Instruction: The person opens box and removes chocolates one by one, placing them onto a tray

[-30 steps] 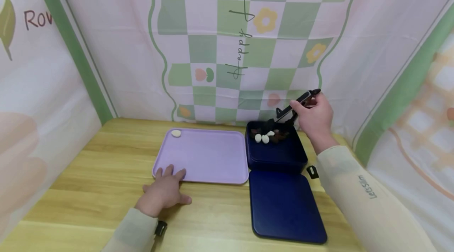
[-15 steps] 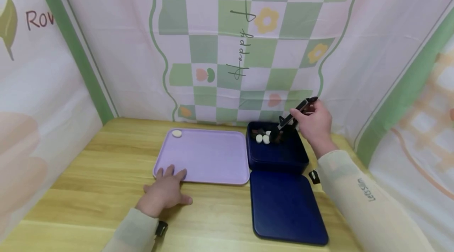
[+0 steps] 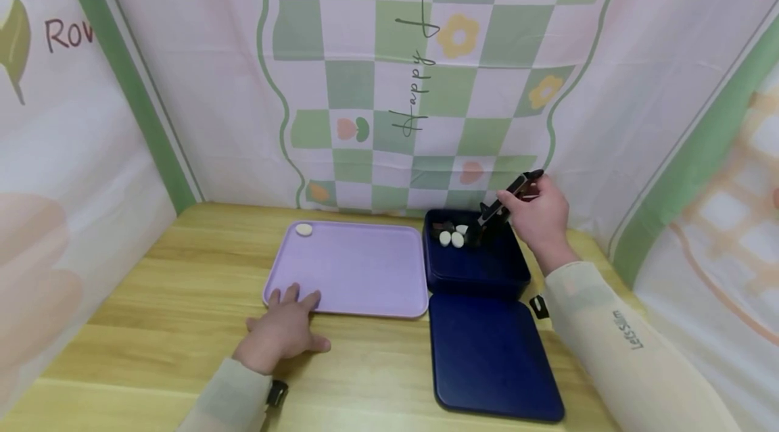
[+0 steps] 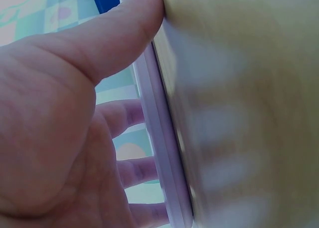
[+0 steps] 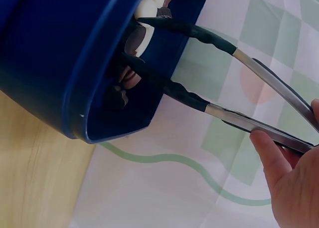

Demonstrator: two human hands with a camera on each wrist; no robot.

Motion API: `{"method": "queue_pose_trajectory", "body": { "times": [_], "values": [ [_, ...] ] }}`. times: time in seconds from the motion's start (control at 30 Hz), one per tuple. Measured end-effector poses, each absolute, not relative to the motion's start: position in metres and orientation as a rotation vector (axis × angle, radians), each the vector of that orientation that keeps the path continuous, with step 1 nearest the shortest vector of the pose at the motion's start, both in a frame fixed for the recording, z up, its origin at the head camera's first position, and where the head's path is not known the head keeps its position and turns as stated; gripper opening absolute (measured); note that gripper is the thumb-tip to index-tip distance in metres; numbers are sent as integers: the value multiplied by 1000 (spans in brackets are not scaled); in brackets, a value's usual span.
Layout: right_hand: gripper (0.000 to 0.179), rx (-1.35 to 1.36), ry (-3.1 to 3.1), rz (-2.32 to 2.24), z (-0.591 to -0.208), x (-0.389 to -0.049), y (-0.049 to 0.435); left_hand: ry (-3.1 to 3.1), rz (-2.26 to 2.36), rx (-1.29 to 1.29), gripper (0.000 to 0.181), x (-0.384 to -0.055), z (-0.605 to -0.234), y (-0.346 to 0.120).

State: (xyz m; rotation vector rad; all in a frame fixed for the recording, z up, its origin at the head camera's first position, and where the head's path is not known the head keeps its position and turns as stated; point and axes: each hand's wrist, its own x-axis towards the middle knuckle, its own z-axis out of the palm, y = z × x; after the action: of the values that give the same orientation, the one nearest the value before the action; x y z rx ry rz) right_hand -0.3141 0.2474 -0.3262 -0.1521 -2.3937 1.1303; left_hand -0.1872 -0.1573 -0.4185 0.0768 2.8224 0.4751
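Note:
My right hand grips black-and-silver tongs, tilted down into a dark blue square box. In the right wrist view the parted black tips reach in among dark brown pieces. White oval pieces that look like small eggs lie beside the tips. The left hand, fingers spread, rests over the front left edge of a lilac tray. Its fingertips lie on the tray side, with the thumb over the table side. One white oval piece lies in the tray's far left corner.
A flat dark blue lid lies on the wooden table in front of the box. The tray stands close against the box's left side. Behind the table hangs a checked curtain, with more printed cloth at both sides.
My right hand has lowered the tongs, and their tips have shifted right and nearer inside the box, beside the white pieces. The left hand has stayed on the tray edge.

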Motion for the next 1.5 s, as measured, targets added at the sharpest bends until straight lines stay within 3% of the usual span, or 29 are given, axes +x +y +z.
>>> {"method": "queue_pose_trajectory", "body": {
  "times": [1.5],
  "values": [
    [41,-161,-2332,1123,-336,-304,252,2820,479,82,94,-187,-419,-158]
  ]
}}
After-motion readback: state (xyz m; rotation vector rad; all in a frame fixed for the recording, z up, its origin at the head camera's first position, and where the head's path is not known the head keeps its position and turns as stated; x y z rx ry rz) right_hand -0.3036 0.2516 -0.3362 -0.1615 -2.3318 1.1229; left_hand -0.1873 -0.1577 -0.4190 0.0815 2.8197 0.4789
